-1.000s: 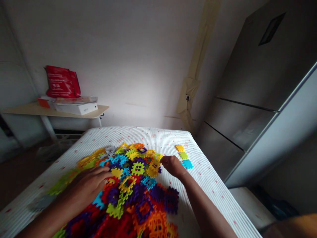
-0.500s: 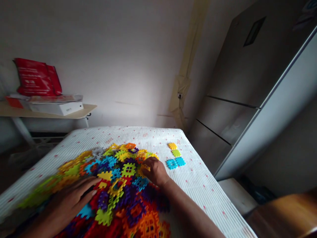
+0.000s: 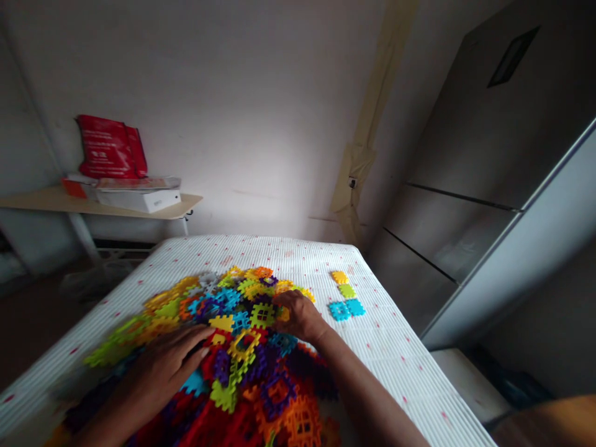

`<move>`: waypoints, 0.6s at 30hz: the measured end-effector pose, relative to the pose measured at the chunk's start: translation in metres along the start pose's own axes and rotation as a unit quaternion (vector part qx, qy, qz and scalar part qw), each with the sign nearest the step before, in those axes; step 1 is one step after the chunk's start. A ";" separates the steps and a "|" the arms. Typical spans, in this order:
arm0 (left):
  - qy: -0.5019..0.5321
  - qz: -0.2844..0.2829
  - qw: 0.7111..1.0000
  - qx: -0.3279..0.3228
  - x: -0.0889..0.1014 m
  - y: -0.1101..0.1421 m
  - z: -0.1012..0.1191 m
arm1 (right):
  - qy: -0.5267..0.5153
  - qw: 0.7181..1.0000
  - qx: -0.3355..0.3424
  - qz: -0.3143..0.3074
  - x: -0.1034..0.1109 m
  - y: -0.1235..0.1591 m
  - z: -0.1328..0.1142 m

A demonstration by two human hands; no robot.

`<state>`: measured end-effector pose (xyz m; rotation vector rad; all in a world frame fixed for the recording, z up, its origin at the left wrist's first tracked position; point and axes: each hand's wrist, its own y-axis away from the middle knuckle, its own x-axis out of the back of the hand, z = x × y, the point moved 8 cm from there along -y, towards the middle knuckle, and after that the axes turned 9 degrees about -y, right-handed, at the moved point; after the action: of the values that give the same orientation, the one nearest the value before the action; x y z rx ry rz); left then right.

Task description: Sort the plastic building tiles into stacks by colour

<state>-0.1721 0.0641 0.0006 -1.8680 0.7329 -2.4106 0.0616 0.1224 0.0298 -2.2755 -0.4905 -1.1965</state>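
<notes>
A heap of toothed plastic building tiles [image 3: 263, 315] in many colours covers the front of the bed-like surface. My left hand [image 3: 167, 366] rests on the heap's left side, fingers stretched out and fingertips beside a yellow tile [image 3: 221, 323]. Over the right side of the heap, my right hand [image 3: 300, 315] is closed, its curled fingers around a yellow tile [image 3: 282, 314] that shows only in part. To the right of it lie a yellow-orange tile [image 3: 339, 277], a green tile [image 3: 347, 290], a solid blue tile [image 3: 356, 307] and a blue tile with an opening [image 3: 339, 311], side by side.
A white striped cover [image 3: 395, 372] with red marks lies under the tiles. Back left, a small table [image 3: 37, 202] carries a white box [image 3: 139, 198] and a red bag [image 3: 109, 149]. A tall grey refrigerator [image 3: 447, 205] stands at the right. A socket [image 3: 352, 182] is on the wall.
My right hand has moved left, from the heap's right edge onto its tiles. The blue tile with an opening, beside the solid blue one, now shows. My left hand stays on the heap.
</notes>
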 end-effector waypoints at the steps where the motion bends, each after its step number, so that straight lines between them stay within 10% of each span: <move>1: 0.001 -0.001 1.000 -0.001 0.000 0.000 0.000 | -0.001 1.000 0.009 0.000 -0.001 -0.001 -0.003; 11: 0.006 0.028 1.000 -0.008 -0.004 0.001 -0.007 | 0.055 0.998 0.037 -0.013 -0.020 -0.008 -0.017; 18: -0.004 0.001 1.000 -0.005 0.004 -0.002 0.001 | 0.025 0.994 -0.051 0.095 0.056 0.011 0.038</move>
<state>-0.1715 0.0645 0.0053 -1.8777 0.7480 -2.4024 0.1224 0.1399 0.0554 -2.3128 -0.1918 -1.2020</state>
